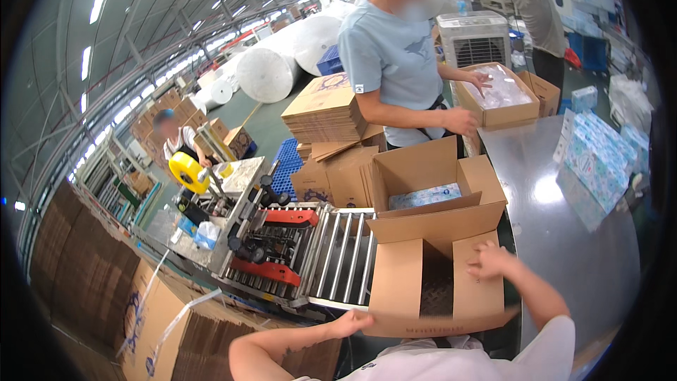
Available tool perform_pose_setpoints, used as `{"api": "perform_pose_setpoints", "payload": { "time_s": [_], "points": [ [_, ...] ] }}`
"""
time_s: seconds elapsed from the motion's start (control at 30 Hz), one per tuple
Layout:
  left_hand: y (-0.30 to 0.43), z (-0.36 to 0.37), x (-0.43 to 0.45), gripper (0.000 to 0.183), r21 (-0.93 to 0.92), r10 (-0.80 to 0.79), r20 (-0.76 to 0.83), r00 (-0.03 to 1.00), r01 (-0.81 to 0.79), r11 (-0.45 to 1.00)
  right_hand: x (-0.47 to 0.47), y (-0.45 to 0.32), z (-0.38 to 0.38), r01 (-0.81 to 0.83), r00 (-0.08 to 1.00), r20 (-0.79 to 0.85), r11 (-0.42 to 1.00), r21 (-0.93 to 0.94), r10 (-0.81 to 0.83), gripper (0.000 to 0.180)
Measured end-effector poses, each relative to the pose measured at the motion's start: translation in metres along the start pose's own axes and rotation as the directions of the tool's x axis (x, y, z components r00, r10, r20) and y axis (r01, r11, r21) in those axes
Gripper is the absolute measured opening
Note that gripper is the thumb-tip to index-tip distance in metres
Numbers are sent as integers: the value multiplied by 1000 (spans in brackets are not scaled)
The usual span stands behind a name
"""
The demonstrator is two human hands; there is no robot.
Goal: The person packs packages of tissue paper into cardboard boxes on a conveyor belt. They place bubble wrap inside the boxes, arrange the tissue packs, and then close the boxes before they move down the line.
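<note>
My left hand [353, 324] grips the near left corner of a cardboard box [396, 280] standing on the roller conveyor. Its two side flaps lie inward with a dark gap between them, and a long flap sticks out toward me. My right hand [487, 260] rests on the right side flap with its fingers spread. Directly behind stands an open cardboard carton [415, 169] with a blue-and-white printed package [427, 196] inside.
A steel table [576, 270] at right bears plastic-wrapped packs [597, 161]. A co-worker [396, 58] stands beyond the cartons, a hand over a box of clear plastic [497, 87]. At left are a carton-sealing machine [270, 243], a yellow tape roll [189, 172] and stacked flat cardboard [322, 111].
</note>
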State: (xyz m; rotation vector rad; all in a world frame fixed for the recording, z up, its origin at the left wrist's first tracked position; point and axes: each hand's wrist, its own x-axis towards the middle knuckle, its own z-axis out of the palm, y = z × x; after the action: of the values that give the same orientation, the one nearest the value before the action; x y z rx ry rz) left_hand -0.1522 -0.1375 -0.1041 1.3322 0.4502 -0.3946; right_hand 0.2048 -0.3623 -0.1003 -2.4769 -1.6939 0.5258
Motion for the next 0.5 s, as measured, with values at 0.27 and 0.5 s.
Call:
{"api": "perform_pose_setpoints", "payload": {
  "time_s": [0.27,0.5],
  "points": [
    [7,-23,27,73,-294,-259,-175,950,200,934,40,-61,-79,-80,579,-786,944,-320,-217,47],
    [77,-1,45,63,-132,-246,-188,951,223,966,-48,-43,41,-16,888,-436,959,283,143,47]
  ]
}}
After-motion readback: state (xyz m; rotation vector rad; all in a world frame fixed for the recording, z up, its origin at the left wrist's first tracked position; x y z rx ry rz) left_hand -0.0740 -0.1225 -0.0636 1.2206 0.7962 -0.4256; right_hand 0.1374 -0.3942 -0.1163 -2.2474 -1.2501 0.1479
